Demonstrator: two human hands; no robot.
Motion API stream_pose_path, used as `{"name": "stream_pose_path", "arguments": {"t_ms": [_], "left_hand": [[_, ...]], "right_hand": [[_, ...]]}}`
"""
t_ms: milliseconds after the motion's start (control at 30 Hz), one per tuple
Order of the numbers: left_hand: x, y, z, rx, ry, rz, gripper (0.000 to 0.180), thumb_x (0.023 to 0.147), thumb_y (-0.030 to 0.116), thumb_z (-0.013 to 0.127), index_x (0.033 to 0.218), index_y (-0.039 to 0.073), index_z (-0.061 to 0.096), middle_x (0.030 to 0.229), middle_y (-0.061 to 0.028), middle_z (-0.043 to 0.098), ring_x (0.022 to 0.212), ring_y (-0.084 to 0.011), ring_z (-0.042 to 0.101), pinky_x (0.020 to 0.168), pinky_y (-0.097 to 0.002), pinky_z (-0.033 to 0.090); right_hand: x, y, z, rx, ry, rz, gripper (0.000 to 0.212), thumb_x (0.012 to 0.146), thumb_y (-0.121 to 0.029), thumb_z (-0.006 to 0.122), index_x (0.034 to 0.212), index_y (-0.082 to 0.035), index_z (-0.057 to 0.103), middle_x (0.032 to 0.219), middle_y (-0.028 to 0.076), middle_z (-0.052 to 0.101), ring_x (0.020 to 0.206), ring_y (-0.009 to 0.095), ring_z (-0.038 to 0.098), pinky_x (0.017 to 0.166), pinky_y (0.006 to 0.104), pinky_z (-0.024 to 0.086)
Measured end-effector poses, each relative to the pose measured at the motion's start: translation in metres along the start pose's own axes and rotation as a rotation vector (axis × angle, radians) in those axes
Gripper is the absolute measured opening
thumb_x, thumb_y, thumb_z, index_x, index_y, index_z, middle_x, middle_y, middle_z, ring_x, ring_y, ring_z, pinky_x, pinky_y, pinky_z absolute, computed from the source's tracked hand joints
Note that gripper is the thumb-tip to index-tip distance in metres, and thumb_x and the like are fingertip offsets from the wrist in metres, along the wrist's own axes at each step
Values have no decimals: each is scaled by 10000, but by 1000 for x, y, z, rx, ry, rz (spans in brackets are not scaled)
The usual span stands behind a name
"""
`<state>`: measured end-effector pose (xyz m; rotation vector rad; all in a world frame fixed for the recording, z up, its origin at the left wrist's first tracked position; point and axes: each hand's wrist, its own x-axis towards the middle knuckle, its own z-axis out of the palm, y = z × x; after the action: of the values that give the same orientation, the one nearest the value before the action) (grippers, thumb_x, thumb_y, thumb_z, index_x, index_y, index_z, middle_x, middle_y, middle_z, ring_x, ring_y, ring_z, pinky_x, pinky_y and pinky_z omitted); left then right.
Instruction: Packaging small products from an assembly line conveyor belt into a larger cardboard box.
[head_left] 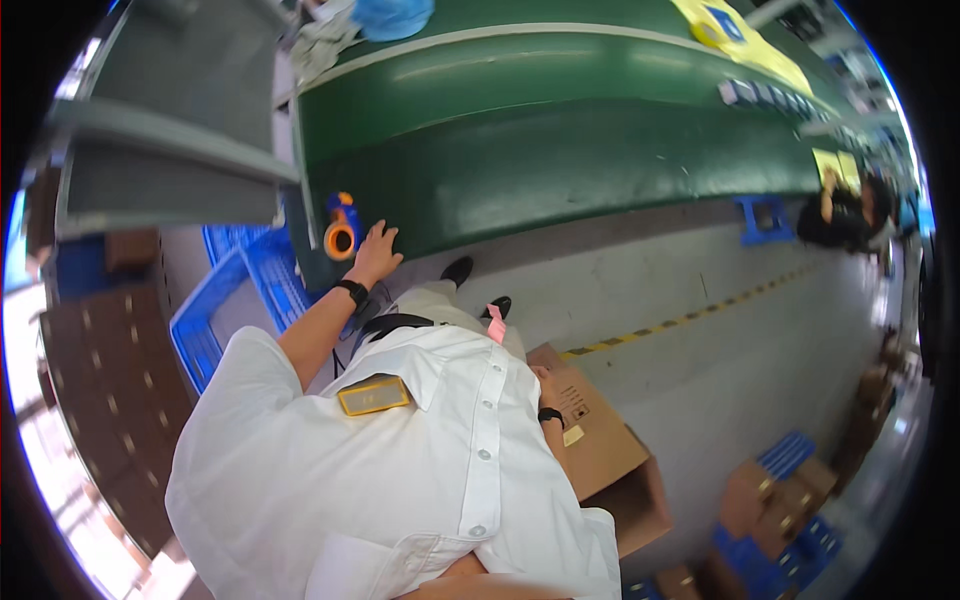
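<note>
My left hand (376, 254) rests on the near left edge of a green-topped workbench (560, 150), its fingers spread and nothing in them. Just left of it stands a blue and orange object (342, 228) with a round orange ring facing me; its kind I cannot make out. My right hand (543, 378) is low at my right side, closed at the edge of a brown cardboard box (595, 420). The box is tilted, with an opening at its near end. My shirt and the box hide part of the right hand's fingers.
Blue plastic crates (225, 300) stand below the bench's left end. A grey metal frame (180, 140) rises beside them. Yellow-black tape (690, 322) marks the floor. A co-worker (850, 210) sits at far right; boxes on blue pallets (775, 500) are at lower right.
</note>
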<state>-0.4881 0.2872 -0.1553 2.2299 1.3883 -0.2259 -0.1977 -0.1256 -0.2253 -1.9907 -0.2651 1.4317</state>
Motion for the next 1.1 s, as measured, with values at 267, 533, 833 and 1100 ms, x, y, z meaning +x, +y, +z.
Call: {"name": "stream_pose_path", "arguments": {"t_ms": [267,533,833,1100], "left_hand": [[-58,14,27,107,23,-167,920,734,308,747,1477,77,255,1522,-298,158,1413,-445,202,1110,-502,306],[-59,8,29,-1,-66,-171,984,696,376,765,1476,60,256,1525,-323,114,1418,-474,155,1122,-531,275],[-52,4,13,-26,-121,-127,987,702,451,741,1481,69,270,1530,-323,100,1422,-473,143,1129,-530,266],[-51,-7,6,-139,-174,19,921,691,483,733,1447,98,375,1540,-295,120,1437,-432,138,1139,-508,254]], "right_hand": [[24,-48,-71,-570,-232,219,329,873,-285,615,1073,-25,646,892,85,685,764,178,653,590,316,504],[88,-93,-88,-419,-211,73,262,902,-292,591,1048,-77,621,870,41,661,737,158,641,609,314,522],[74,-90,-38,-341,-222,77,264,918,-261,574,1103,-76,613,954,43,678,765,163,650,652,321,527],[117,109,-82,377,-225,257,436,967,-346,430,1121,2,642,1102,127,670,1014,242,600,912,364,451]]}}
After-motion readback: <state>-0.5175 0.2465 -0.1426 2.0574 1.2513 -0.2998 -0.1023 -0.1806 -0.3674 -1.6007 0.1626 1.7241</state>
